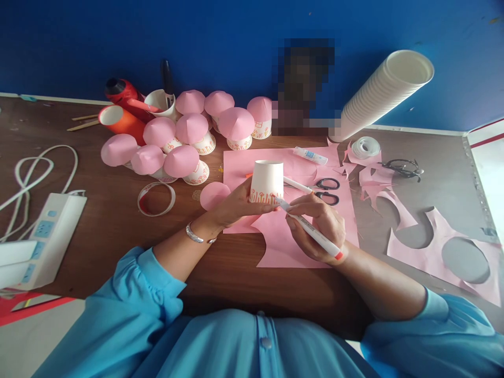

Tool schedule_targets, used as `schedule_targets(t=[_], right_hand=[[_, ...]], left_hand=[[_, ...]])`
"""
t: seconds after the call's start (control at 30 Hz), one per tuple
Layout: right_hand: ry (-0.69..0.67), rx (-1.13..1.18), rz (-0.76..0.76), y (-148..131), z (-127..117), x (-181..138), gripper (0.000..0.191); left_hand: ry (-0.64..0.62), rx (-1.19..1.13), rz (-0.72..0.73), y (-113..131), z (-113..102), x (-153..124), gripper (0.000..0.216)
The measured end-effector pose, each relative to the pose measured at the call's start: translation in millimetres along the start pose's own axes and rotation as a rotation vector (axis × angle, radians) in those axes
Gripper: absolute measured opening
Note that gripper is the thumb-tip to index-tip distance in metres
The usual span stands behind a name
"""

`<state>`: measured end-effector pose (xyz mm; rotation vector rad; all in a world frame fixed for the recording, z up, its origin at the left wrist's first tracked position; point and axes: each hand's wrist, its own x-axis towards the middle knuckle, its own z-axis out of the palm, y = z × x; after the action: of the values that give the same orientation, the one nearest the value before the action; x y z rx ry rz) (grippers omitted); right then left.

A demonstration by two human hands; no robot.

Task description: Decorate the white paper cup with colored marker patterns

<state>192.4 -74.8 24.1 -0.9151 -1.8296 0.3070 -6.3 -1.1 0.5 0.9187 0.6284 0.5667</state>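
My left hand (236,202) grips a white paper cup (268,176) upside down, its wider rim at the bottom. Red drawn stalks and flowers run around the cup near that rim. A white marker with a red end (318,236) is held in my right hand (321,226), its tip at the drawn band on the cup. Beneath the hands lies pink paper (295,252), with black-handled scissors (327,190) and a glue tube (310,155) on it. A pink paper disc (214,196) rests beside my left hand.
Several decorated cups with pink cone tops (236,123) stand at the back left, near a red hot glue gun (128,100). A tall cup stack (386,89) leans at the back right. Tape (365,148), pink scraps (433,236) and a power strip (59,236) flank the work area.
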Motion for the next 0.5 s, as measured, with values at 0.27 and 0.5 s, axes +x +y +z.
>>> schedule_targets(t=[0.27, 0.5], right_hand=[[0.024, -0.031, -0.006, 0.0, 0.7, 0.0, 0.029], [0.035, -0.037, -0.006, -0.2, 1.8, -0.2, 0.029]], left_hand=[[0.000, -0.010, -0.010, 3.6, 3.4, -0.1, 0.057], [0.018, -0.023, -0.014, 0.7, 2.1, -0.3, 0.058]])
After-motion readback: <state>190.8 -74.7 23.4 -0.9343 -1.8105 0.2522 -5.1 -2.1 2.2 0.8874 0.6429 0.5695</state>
